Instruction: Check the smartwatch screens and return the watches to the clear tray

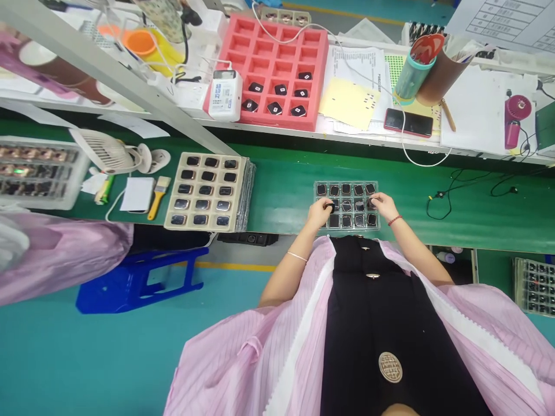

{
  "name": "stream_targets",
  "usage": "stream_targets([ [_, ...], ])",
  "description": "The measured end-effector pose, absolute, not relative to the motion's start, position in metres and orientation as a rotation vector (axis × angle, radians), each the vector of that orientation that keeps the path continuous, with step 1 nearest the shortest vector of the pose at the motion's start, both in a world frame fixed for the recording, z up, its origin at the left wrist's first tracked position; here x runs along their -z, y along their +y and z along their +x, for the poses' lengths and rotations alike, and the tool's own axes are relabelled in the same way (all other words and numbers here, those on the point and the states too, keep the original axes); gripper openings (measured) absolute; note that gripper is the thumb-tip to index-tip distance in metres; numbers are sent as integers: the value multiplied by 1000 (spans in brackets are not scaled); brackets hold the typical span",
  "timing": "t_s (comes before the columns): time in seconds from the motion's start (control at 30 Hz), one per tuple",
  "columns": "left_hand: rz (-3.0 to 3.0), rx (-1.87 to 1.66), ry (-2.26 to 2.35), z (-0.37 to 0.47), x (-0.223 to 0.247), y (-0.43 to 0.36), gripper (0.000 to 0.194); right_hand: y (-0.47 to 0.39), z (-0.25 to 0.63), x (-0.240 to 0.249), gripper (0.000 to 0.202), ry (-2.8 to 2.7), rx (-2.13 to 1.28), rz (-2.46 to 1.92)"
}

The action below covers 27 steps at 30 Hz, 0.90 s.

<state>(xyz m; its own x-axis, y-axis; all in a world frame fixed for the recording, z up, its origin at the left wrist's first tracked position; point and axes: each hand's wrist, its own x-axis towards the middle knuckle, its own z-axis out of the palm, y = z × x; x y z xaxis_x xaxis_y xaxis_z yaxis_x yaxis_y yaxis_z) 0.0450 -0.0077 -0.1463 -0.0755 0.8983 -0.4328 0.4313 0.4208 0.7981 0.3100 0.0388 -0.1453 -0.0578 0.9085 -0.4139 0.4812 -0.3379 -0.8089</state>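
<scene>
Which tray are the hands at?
The clear plastic tray between the left hand and right hand. All others, like the beige tray, lie apart from both hands.

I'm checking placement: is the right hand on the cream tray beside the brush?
No, the right hand is at the right edge of the clear tray.

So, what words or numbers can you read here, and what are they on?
None can be read for sure.
White box: printed label, too small and blurred.
Hanging sheet: printed table, too blurred.
White papers: tiny print, too small.
Yellow sheet: little dark marks; can't tell if it's writing.
Black pieces in the pink tray: white marks, too small.
</scene>
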Motion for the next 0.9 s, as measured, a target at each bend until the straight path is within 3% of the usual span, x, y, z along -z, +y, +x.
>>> stream_targets([
  [0.27,1196,-264,1956,34,206,-29,26,65,329,215,19,-1831,-1051,-2048],
  [0.5,1400,-234,1996,42,218,-60,47,35,330,238,56,-2008,-821,-1998],
  [0.73,1668,-159,1911,24,221,-98,69,23,332,244,62,-2064,-738,-1907],
  [0.9,1814,-58,1783,18,227,-106,74,2,333,247,63,-2010,-669,-1926],
])
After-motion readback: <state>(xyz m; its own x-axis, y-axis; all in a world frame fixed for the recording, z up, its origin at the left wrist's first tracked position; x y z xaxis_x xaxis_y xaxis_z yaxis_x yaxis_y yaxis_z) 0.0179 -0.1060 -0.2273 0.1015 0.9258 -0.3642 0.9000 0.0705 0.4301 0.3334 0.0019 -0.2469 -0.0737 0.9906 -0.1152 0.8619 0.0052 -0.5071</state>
